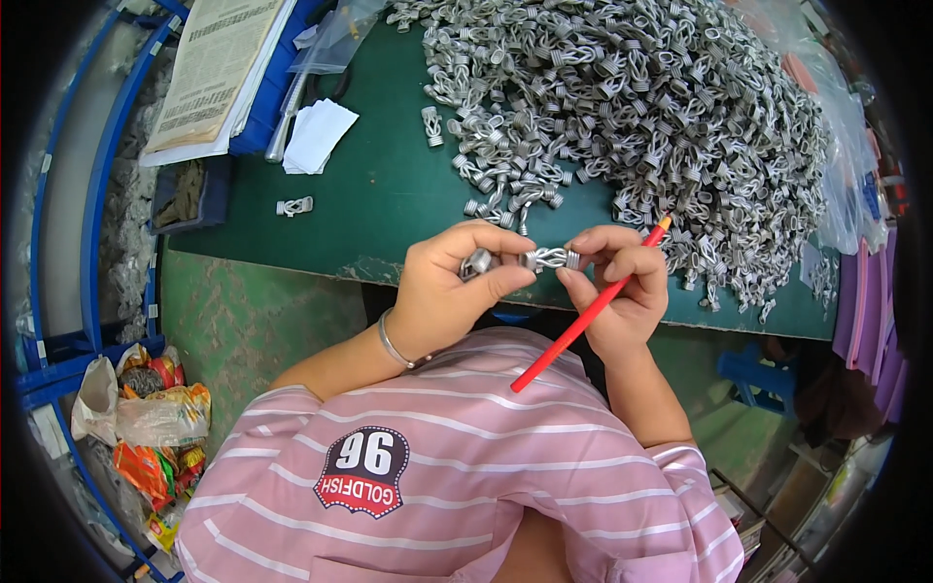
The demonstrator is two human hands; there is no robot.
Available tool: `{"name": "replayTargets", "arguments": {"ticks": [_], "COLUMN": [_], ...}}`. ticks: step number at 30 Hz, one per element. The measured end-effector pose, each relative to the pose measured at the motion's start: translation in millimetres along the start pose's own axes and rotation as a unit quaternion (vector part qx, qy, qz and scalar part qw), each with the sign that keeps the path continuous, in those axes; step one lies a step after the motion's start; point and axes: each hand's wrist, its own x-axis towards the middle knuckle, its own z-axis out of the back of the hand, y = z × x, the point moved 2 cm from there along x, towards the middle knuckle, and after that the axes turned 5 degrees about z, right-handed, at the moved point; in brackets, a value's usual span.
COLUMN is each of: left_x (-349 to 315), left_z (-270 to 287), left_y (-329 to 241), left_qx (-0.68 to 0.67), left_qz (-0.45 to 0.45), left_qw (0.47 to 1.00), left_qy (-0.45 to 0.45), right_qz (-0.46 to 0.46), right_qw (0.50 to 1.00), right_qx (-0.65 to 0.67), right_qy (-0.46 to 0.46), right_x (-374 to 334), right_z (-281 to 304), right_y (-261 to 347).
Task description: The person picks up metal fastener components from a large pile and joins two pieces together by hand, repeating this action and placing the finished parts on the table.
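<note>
Between my two hands, just off the table's front edge, is a small silvery twisted metal piece (552, 258) with coiled ends. My left hand (437, 282) pinches its left end between thumb and forefinger. A second metal piece (474, 263) is tucked in the curled fingers of that same hand. My right hand (630, 291) closes its fingertips on the other end of the twisted piece. A red pencil (573, 330) also rests in the right hand, slanting from its tip at upper right down toward my shirt.
A large heap of similar metal pieces (622, 107) covers the green table (369, 165) at the back right. One loose piece (294, 206) lies on the left, near white paper slips (321, 136) and a dark bin (191, 194). A blue rack (97, 194) stands left.
</note>
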Motion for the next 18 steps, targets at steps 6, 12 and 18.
{"name": "replayTargets", "arguments": {"ticks": [6, 12, 18], "left_x": [-6.6, -6.6, -1.8], "left_z": [-0.3, 3.0, 1.0], "left_y": [17.3, 8.6, 5.5], "left_qx": [-0.245, -0.111, 0.01], "left_qz": [0.21, 0.081, -0.068], "left_qw": [0.946, 0.99, 0.997], "left_qy": [0.001, 0.007, -0.015], "right_qz": [0.103, -0.181, -0.257], "right_qw": [0.989, 0.977, 0.944], "right_qx": [-0.092, 0.101, 0.204], "right_qy": [0.05, -0.046, -0.019], "right_x": [8.2, 2.1, -3.3], "right_z": [-10.0, -11.7, -12.0], "right_y": [16.1, 2.6, -5.9]}}
